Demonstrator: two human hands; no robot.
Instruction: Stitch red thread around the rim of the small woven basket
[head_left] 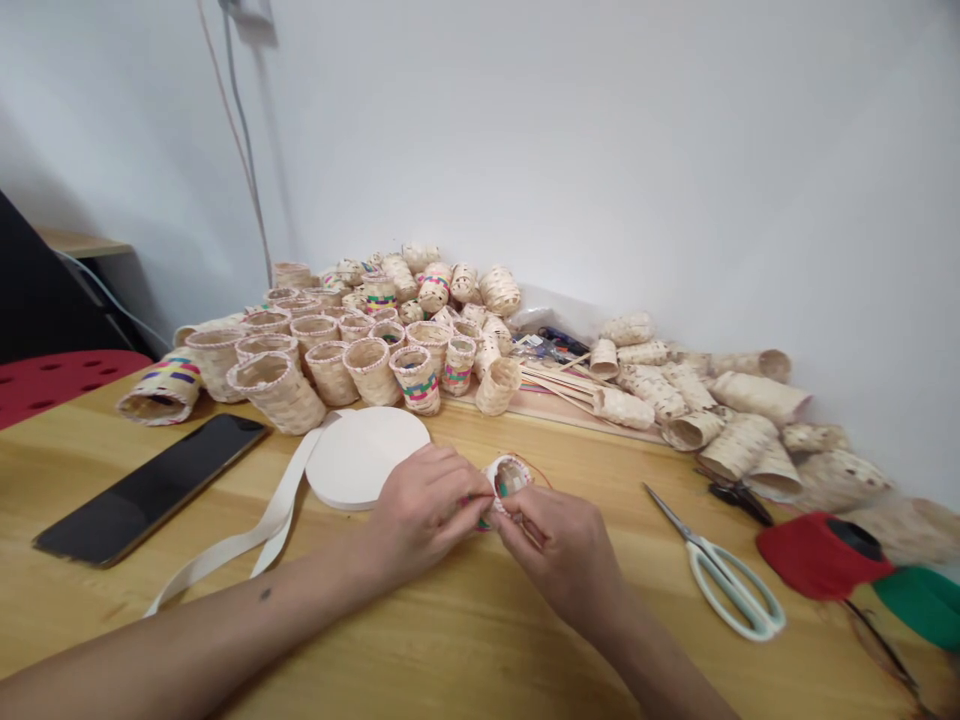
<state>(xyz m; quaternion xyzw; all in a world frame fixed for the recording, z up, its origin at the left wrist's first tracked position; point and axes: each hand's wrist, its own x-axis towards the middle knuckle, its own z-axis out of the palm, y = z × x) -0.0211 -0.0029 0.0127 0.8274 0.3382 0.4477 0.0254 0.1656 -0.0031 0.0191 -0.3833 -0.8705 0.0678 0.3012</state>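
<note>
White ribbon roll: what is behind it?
Behind the white ribbon roll stand pale woven baskets, including a pink-banded basket. The left hand covers the roll's lower right edge; some rear baskets are partly hidden by front ones.

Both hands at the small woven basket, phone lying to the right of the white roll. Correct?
No, wrong side: the head view shows the phone left of the white roll. The left hand and right hand are indeed at the small woven basket.

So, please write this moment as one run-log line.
left hand + right hand: at small woven basket | scissors: unheld, right | phone: unheld, left
</note>
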